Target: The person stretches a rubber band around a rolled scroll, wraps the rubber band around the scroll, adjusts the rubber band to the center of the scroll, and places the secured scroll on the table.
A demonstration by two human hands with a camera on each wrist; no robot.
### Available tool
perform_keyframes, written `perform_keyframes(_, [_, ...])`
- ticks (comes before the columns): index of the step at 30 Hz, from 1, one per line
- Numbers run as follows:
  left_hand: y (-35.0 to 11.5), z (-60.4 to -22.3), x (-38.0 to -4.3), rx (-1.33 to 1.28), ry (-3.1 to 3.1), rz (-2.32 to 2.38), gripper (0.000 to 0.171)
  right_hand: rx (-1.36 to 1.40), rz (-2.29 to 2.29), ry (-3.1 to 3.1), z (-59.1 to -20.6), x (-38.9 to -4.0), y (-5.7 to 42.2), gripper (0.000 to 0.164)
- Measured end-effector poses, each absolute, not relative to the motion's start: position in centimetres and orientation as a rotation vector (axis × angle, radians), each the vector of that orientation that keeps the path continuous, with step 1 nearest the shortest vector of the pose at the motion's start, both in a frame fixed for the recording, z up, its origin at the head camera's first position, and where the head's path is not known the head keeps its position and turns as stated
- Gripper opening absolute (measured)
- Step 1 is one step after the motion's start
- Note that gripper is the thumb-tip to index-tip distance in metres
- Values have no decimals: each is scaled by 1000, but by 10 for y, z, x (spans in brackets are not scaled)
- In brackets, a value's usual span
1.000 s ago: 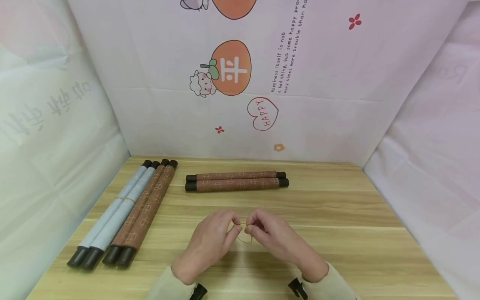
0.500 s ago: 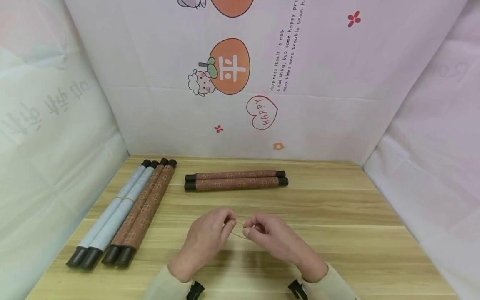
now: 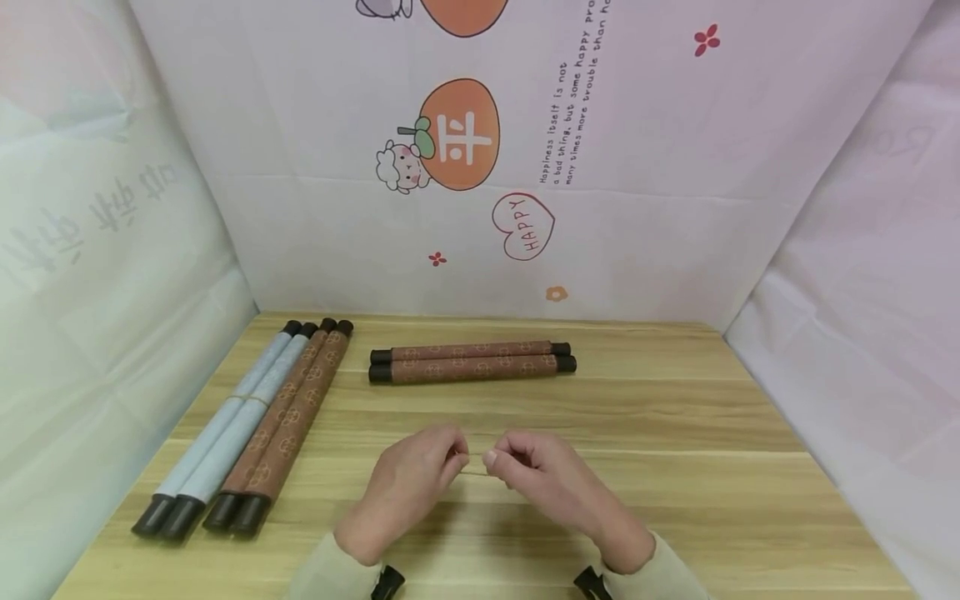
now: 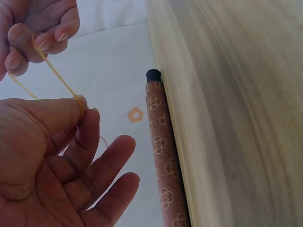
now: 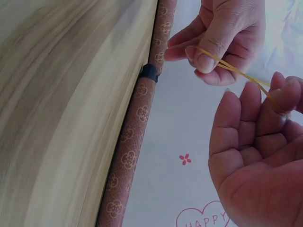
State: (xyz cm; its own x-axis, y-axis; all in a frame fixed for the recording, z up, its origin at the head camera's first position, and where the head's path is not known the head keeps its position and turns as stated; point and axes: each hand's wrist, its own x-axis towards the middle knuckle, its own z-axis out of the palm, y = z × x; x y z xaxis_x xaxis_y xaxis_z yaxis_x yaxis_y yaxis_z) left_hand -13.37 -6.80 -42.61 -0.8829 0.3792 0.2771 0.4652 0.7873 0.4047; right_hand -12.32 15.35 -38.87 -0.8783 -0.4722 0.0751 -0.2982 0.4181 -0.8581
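Observation:
A thin yellow rubber band (image 4: 57, 75) runs stretched between my two hands above the front middle of the table. My left hand (image 3: 411, 477) pinches one end between thumb and forefinger, its other fingers loosely bent in the left wrist view. The other end is held by the curled fingers of my right hand (image 3: 551, 487). In the right wrist view the strands of the band cross. Beyond the hands, two brown flower-patterned scrolls (image 3: 476, 367) with black end caps lie side by side, apart from both hands.
On the left of the wooden table (image 3: 675, 400) lie two pale blue scrolls (image 3: 232, 433) with a thin band around them. Two more brown scrolls (image 3: 288, 417) lie right beside these. White printed cloth (image 3: 637, 250) hangs behind the table and at both sides.
The hands have drawn slightly apart, the left moving a little leftward. The band's loop, hanging slack a second ago, is now pulled straighter. The scrolls have stayed put.

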Motion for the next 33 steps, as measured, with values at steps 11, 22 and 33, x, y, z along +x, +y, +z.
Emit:
perform_keyframes(11, [-62, -423, -128, -790, -2726, -779, 8, -659, -1515, 2472, -390, -121, 150, 27])
perform_keyframes(22, [-61, -418, -129, -906, -2724, -842, 9, -554, -1579, 2433, -388, -121, 152, 33])
perform_keyframes(33, [-74, -399, -147, -941, -2909, -852, 69, -546, -1601, 2452, -386, -124, 165, 33])
